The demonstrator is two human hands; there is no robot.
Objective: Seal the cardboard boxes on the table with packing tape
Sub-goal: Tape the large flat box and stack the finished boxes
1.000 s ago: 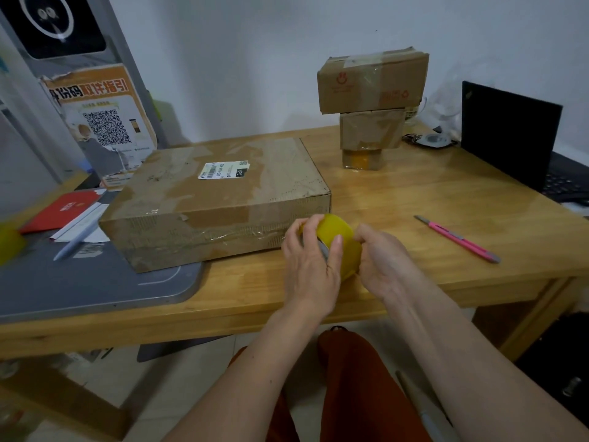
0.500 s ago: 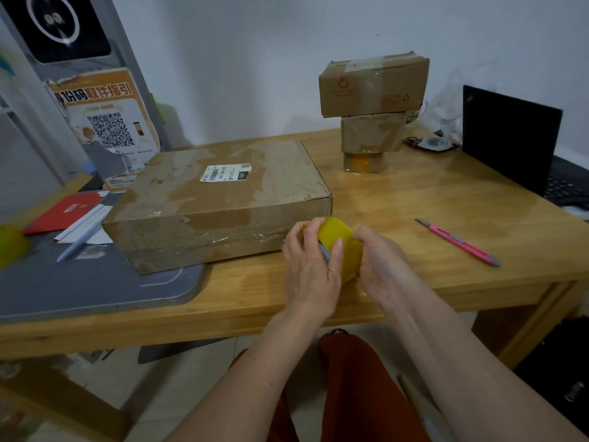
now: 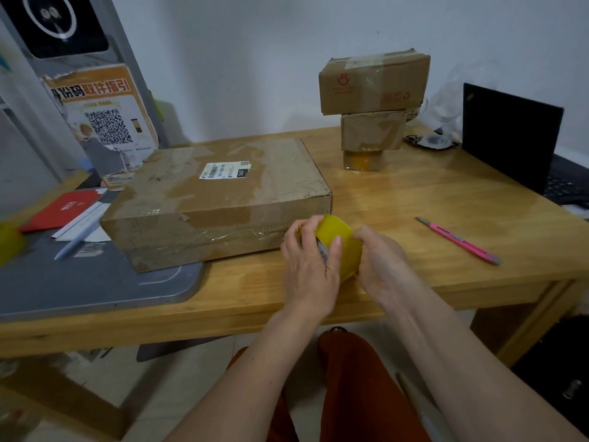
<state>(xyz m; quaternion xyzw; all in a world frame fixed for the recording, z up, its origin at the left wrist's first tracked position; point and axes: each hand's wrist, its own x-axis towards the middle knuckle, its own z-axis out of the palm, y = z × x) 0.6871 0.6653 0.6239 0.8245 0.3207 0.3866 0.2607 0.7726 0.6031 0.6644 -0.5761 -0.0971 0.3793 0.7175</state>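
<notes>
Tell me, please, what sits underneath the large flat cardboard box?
The large flat box rests partly on a grey mat and partly on the wooden table. Anything beneath its middle is covered.

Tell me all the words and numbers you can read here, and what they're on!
"取件指引": orange heading on the poster; its first characters are torn, and the QR code and small print are unreadable.
"060": black patch on the big box's label; other print too small.
Red prints on the top box: blurred.
</notes>
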